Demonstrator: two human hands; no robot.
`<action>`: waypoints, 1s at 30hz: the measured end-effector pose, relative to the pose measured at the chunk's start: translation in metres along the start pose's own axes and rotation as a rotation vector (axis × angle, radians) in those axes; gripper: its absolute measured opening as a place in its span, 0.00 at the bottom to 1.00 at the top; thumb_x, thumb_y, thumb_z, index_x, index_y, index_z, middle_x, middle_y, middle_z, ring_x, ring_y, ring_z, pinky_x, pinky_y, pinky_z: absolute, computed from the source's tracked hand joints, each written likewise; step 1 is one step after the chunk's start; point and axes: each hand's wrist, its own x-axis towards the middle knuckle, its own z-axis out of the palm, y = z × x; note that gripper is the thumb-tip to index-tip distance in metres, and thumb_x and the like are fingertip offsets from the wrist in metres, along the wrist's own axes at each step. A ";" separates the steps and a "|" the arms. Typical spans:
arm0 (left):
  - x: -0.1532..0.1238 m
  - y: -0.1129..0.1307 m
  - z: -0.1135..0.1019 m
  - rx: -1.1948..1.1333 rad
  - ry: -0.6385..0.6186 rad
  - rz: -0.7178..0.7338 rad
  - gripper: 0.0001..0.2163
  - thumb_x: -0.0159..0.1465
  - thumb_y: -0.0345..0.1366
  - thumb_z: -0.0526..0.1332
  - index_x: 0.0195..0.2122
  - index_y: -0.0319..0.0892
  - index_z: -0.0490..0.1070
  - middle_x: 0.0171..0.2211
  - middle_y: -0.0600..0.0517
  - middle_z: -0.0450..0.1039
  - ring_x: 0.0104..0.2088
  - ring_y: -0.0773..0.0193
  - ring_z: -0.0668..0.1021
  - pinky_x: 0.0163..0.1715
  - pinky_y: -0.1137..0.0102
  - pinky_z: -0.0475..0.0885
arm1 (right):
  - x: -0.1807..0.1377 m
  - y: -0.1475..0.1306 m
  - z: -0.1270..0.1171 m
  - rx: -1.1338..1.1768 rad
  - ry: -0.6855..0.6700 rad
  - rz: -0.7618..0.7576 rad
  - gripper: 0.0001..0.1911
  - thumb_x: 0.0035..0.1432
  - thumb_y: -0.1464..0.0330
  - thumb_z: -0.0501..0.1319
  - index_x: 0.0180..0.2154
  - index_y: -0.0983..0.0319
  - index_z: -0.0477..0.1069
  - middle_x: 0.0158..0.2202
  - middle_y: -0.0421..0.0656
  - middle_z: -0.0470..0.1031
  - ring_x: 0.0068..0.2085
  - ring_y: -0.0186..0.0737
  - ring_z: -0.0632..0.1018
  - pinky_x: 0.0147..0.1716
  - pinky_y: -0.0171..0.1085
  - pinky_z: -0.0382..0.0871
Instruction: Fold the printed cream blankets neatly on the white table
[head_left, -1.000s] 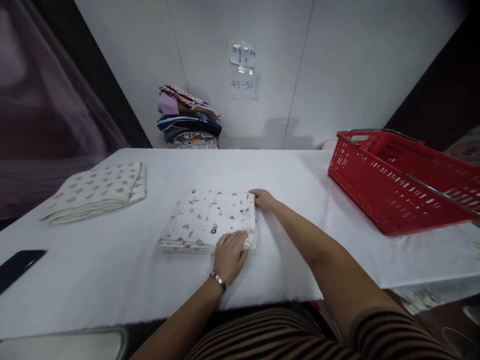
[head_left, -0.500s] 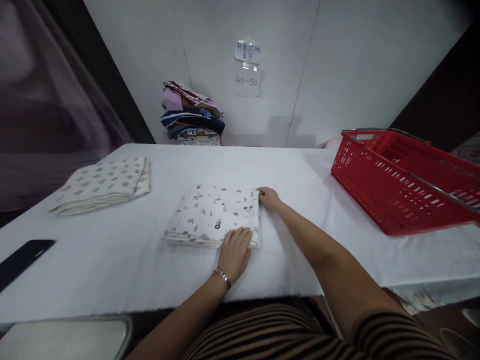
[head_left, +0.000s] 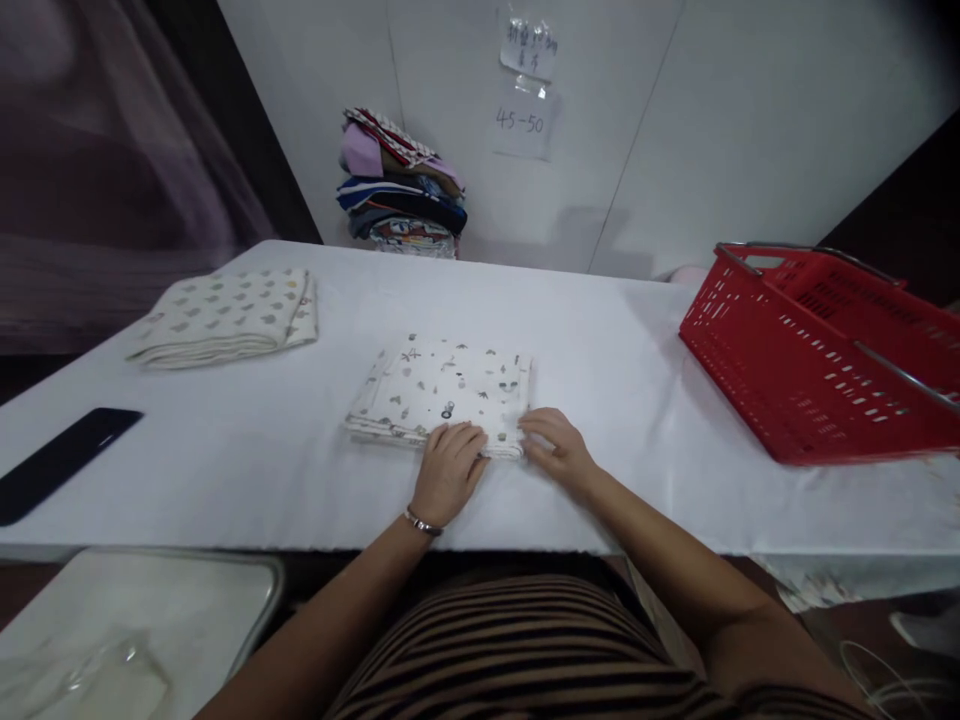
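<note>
Two bare hands rest at the near edge of one folded cloth (head_left: 442, 393), white with small dark prints, lying mid-table on a white table (head_left: 622, 400). Left hand (head_left: 448, 467): flat, fingers together and extended, fingertips on the cloth's near hem a little right of its middle; holds nothing; a bracelet (head_left: 421, 522) sits on the wrist. Right hand (head_left: 556, 450): fingers loosely curled, fingertips touching the cloth's near right corner, palm on the bare table just beside it; whether it pinches the hem cannot be told. Cloth position: directly far of both hands, long axis running left to right, stacked layers showing along the near and left edges; the left hand is the nearer to its centre, while the right hand sits at its end. One second cloth (head_left: 229, 315), folded and spotted, lies at the far left, well apart. One red basket (head_left: 817, 370), slotted sides and wire handles, stands at the right, tilted towards the table edge. One dark phone (head_left: 64, 462) lies at the near left. One pile of clothes (head_left: 401, 190) is stacked against the far wall, with paper notes (head_left: 525, 120) stuck up to its right. One pale tray (head_left: 150, 610) shows below the near left edge.
</note>
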 end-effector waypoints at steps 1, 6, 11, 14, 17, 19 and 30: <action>0.001 0.000 0.000 -0.003 -0.001 -0.004 0.12 0.63 0.35 0.53 0.47 0.44 0.68 0.48 0.49 0.71 0.52 0.58 0.68 0.55 0.56 0.55 | -0.003 -0.004 0.001 -0.009 -0.031 -0.035 0.16 0.56 0.66 0.59 0.48 0.55 0.69 0.48 0.44 0.71 0.51 0.43 0.69 0.52 0.48 0.60; 0.007 0.004 -0.001 -0.008 -0.007 -0.012 0.10 0.64 0.35 0.52 0.44 0.44 0.69 0.43 0.49 0.73 0.47 0.60 0.71 0.53 0.59 0.58 | -0.006 -0.013 0.007 -0.134 -0.130 -0.109 0.19 0.56 0.64 0.60 0.51 0.57 0.67 0.50 0.47 0.70 0.54 0.47 0.66 0.53 0.50 0.58; 0.004 0.004 -0.005 0.007 -0.048 0.003 0.13 0.62 0.38 0.55 0.48 0.44 0.66 0.48 0.49 0.70 0.50 0.59 0.68 0.54 0.60 0.57 | -0.006 -0.007 0.011 -0.381 -0.100 -0.239 0.13 0.61 0.68 0.55 0.47 0.61 0.70 0.45 0.49 0.73 0.50 0.45 0.69 0.48 0.48 0.63; -0.001 -0.001 -0.008 0.070 -0.060 -0.010 0.21 0.59 0.39 0.59 0.53 0.44 0.62 0.53 0.47 0.66 0.56 0.56 0.64 0.57 0.56 0.53 | -0.007 -0.004 0.010 -0.439 -0.142 -0.321 0.13 0.62 0.68 0.54 0.47 0.63 0.69 0.46 0.49 0.73 0.49 0.45 0.70 0.47 0.46 0.64; -0.006 -0.011 -0.012 0.127 -0.055 -0.023 0.20 0.60 0.37 0.58 0.54 0.44 0.61 0.53 0.47 0.66 0.57 0.56 0.63 0.57 0.55 0.51 | -0.006 -0.004 0.008 -0.476 -0.224 -0.344 0.16 0.62 0.65 0.55 0.50 0.64 0.66 0.47 0.50 0.71 0.49 0.47 0.70 0.46 0.46 0.65; -0.008 -0.019 -0.015 0.149 -0.055 -0.024 0.18 0.61 0.35 0.56 0.53 0.44 0.63 0.52 0.48 0.67 0.56 0.57 0.64 0.57 0.54 0.50 | -0.003 -0.005 0.007 -0.476 -0.251 -0.342 0.17 0.62 0.66 0.54 0.50 0.64 0.66 0.46 0.50 0.72 0.48 0.47 0.70 0.45 0.46 0.65; 0.001 -0.041 -0.017 0.140 -0.026 0.041 0.12 0.63 0.34 0.54 0.47 0.44 0.66 0.47 0.50 0.71 0.48 0.62 0.70 0.49 0.62 0.61 | 0.024 -0.005 -0.009 -0.519 -0.163 -0.345 0.13 0.62 0.70 0.53 0.47 0.60 0.70 0.44 0.46 0.75 0.45 0.44 0.73 0.43 0.44 0.66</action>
